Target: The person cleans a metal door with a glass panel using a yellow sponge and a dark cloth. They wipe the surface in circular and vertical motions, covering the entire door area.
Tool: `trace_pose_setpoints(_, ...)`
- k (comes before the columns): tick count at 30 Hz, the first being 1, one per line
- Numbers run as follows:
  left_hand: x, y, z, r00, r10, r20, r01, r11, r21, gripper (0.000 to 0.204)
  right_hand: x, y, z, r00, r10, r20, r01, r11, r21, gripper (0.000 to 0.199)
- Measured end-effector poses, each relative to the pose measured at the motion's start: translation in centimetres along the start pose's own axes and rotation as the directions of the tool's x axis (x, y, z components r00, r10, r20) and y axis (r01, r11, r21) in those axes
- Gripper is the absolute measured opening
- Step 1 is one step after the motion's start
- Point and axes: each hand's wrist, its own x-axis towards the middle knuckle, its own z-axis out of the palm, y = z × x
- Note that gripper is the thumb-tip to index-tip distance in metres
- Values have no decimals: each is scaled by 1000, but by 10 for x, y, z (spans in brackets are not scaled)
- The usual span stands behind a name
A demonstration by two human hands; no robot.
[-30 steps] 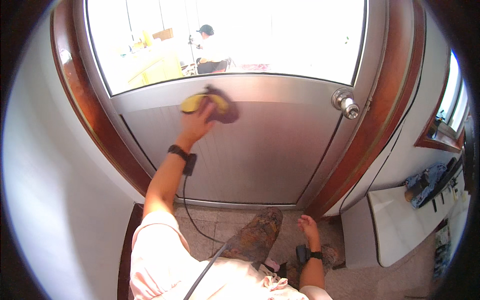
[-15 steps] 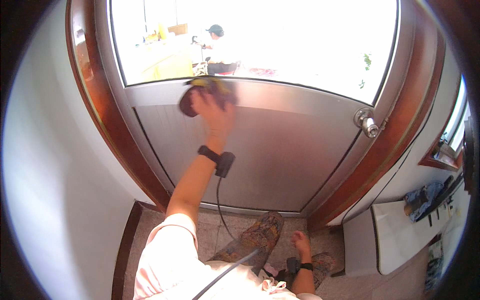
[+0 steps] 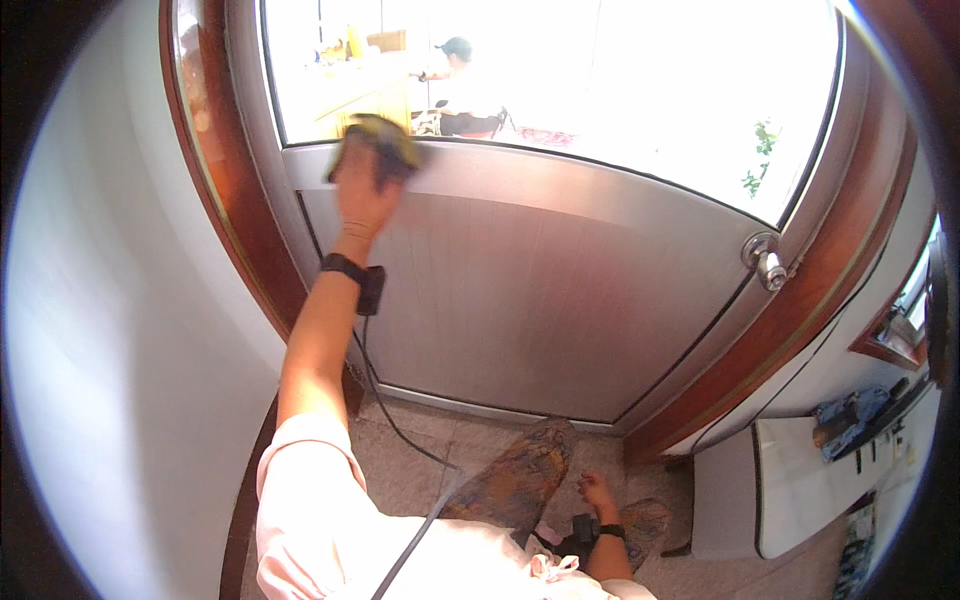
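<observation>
My left hand [image 3: 365,190] presses a bunched dark cloth with yellow patches [image 3: 383,138] against the upper rail of a metal door [image 3: 530,285], just under the left part of its glass. Its fingers are wrapped over the cloth, slightly blurred. Low down near my knees, my right hand [image 3: 595,490] hangs with its fingers loosely apart and nothing visible in them. A silver door knob [image 3: 765,262] sits at the door's right side, away from both hands.
Brown wooden frame [image 3: 225,190] borders the door, with a white wall [image 3: 130,300] on the left. A white cabinet-like piece [image 3: 800,480] stands at the lower right. A dark cable [image 3: 400,430] trails from my left wrist. Beyond the glass, another person [image 3: 465,90] sits beside a yellow table [image 3: 370,95].
My left hand and the cloth have moved left along the rail toward the door's left edge. The view has shifted, so the door appears farther right. My right hand stays low.
</observation>
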Motion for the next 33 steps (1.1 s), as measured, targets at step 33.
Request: trace_pose_setpoints(33, 32, 431, 76, 769, 584, 258, -339, 716, -610, 44, -51, 7, -44, 946, -207, -249, 175, 974, -144, 29)
